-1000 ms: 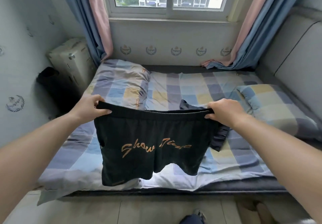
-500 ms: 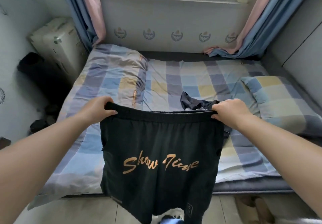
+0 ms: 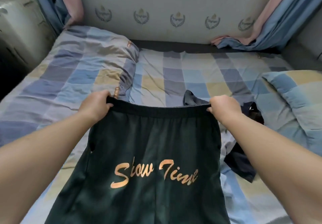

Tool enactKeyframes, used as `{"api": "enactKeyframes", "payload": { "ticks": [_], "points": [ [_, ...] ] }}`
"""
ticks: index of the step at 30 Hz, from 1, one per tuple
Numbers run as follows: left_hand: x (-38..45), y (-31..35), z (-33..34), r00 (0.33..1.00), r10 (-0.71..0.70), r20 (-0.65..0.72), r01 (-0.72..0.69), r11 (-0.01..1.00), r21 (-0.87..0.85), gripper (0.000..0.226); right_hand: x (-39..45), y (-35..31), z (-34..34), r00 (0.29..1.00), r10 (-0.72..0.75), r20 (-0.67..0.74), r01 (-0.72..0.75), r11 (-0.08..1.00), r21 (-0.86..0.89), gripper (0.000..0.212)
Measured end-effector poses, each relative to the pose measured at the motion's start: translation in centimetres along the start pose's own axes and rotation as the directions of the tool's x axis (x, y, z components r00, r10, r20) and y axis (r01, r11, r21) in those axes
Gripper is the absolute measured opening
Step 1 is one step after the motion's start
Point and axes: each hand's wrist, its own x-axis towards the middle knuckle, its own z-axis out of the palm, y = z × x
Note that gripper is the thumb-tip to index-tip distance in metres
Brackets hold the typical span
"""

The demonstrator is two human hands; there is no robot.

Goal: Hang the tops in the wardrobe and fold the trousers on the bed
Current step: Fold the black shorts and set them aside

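Note:
Dark green shorts [image 3: 153, 145] with orange "Show Time" lettering are stretched out flat over the near part of the bed [image 3: 191, 77]. My left hand [image 3: 96, 106] grips the left end of the waistband and my right hand [image 3: 223, 107] grips the right end. The shorts' legs run down out of the picture at the bottom. A dark navy garment [image 3: 244, 161] lies crumpled on the bed behind and to the right of the shorts, partly hidden by them and my right arm.
A folded checked quilt [image 3: 78, 70] covers the bed's left side and a checked pillow [image 3: 294, 98] lies at the right. Blue and pink curtains [image 3: 271, 32] hang at both far corners. A white appliance [image 3: 19, 25] stands left of the bed.
The view has moved closer and tilted down over the bed. The shorts have come lower and forward, from hanging in the air to lying spread over the bed's near part. Both hands keep their hold.

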Motion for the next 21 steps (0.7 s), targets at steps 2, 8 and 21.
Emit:
{"api": "enactKeyframes", "payload": {
  "ticks": [2, 8, 21],
  "points": [
    [3.2, -0.7, 4.2, 0.997, -0.060, -0.046, 0.059, 0.998, -0.035, 0.021, 3.5, -0.9, 3.8, 0.992, 0.125, -0.035, -0.118, 0.980, 0.163, 0.023],
    [9.4, -4.6, 16.6, 0.978, -0.169, -0.121, 0.155, 0.981, -0.113, 0.023, 11.2, -5.0, 15.3, 0.982, 0.181, -0.054, -0.158, 0.943, 0.292, 0.020],
    [18.4, -10.3, 31.5, 0.916, -0.173, -0.361, 0.099, 0.972, -0.214, 0.020, 23.3, -10.1, 30.8, 0.959, 0.180, -0.220, -0.107, 0.946, 0.306, 0.025]
  ]
}}
